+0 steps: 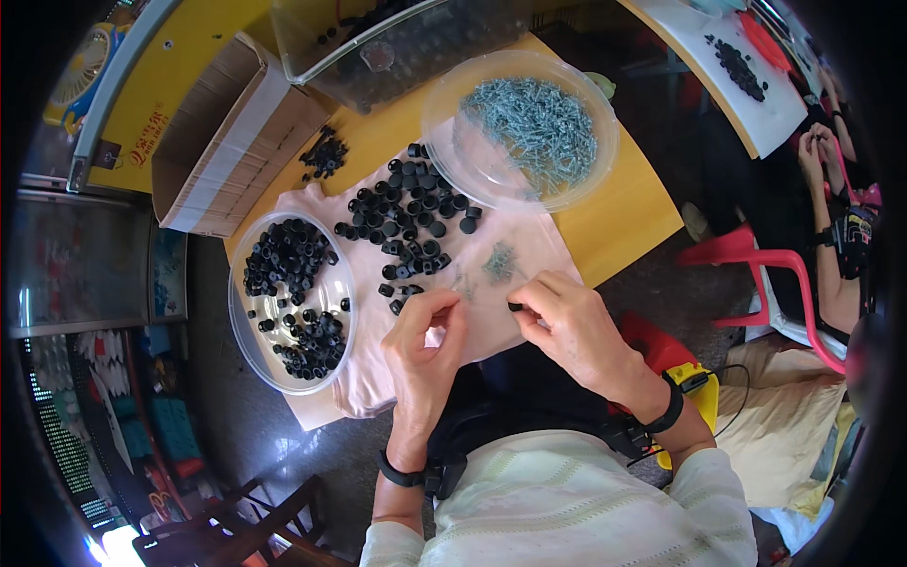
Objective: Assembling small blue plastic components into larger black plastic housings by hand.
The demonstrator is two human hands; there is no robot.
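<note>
The right hand [567, 317] pinches a small black cap [515, 306] between thumb and forefinger, just above the near edge of the pale cloth [529, 248] that covers the tabletop. The left hand [430, 340] has its fingertips drawn together close beside it; whether they hold a screw is too small to tell. A little heap of screws [499, 260] lies on the cloth just beyond the hands, and loose black caps [408, 213] spread toward the far edge. A clear dish of screws [539, 123] sits at the far right corner, and a clear dish of black caps [293, 298] hangs over the left edge. To do this well, I judge both hands should stay low over the cloth, so a dropped piece lands softly and stays near.
</note>
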